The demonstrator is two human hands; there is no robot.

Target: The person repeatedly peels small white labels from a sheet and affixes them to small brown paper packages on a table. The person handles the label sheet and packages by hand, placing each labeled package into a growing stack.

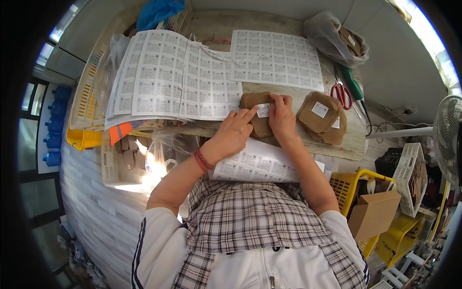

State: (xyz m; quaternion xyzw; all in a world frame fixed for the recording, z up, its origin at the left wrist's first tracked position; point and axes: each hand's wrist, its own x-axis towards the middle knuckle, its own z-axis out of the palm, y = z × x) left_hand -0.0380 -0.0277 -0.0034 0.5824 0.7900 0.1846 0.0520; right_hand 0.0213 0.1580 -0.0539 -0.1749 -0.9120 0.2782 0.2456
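A brown square piece with rounded corners (262,129) lies at the table's front edge, with a small white printed label (263,110) on it. My left hand (235,131) reaches in from the left, its index finger stretched onto the label's left edge. On the other side, my right hand (282,118) has its thumb at the label's right edge and its bent fingers gripping the piece's upper right corner. To the right sits a pile of similar brown pieces (314,121), some with white labels. A curved sheet of printed labels (255,164) rests below my hands, against my lap.
Stacked label sheets (161,72) cover the table's left, and another sheet (279,58) lies behind. Red-handled scissors (341,95), a green-handled tool (352,82) and a plastic bag (327,38) are at the right. A yellow basket (344,185) with a cardboard box (374,214) stands beside me.
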